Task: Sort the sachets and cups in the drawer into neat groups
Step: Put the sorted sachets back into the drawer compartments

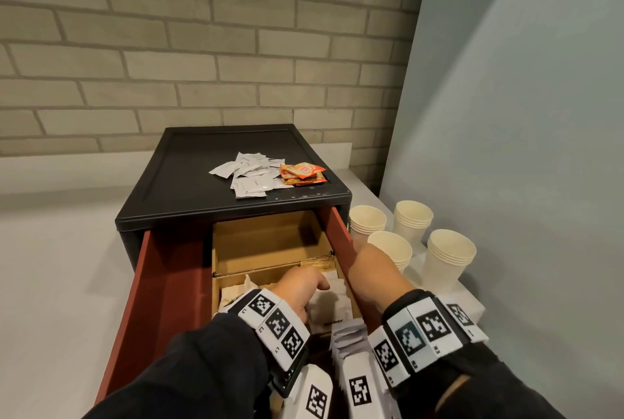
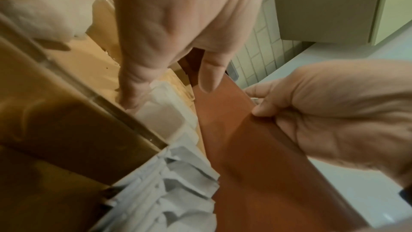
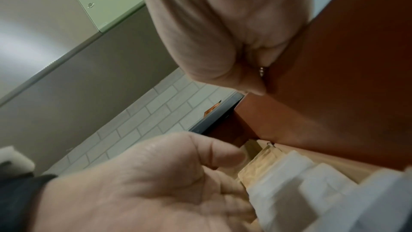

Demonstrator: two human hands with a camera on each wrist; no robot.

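Drawer (image 1: 158,287) stands pulled out of the black cabinet (image 1: 189,182). Left hand (image 1: 297,287) is inside the cardboard tray (image 1: 266,243) in the drawer, its fingers (image 2: 133,84) reaching down onto the white sachets (image 2: 165,117); whether that grip is clamped on a sachet, cannot tell. Right hand (image 1: 371,273) rests on the drawer's right wall, its grip curled over the wall's top edge. On top of the cabinet lie more white sachets (image 1: 248,173) touching orange sachets (image 1: 302,173). Four stacks of paper cups (image 1: 412,236) stand on the table (image 1: 60,270) just right of the drawer.
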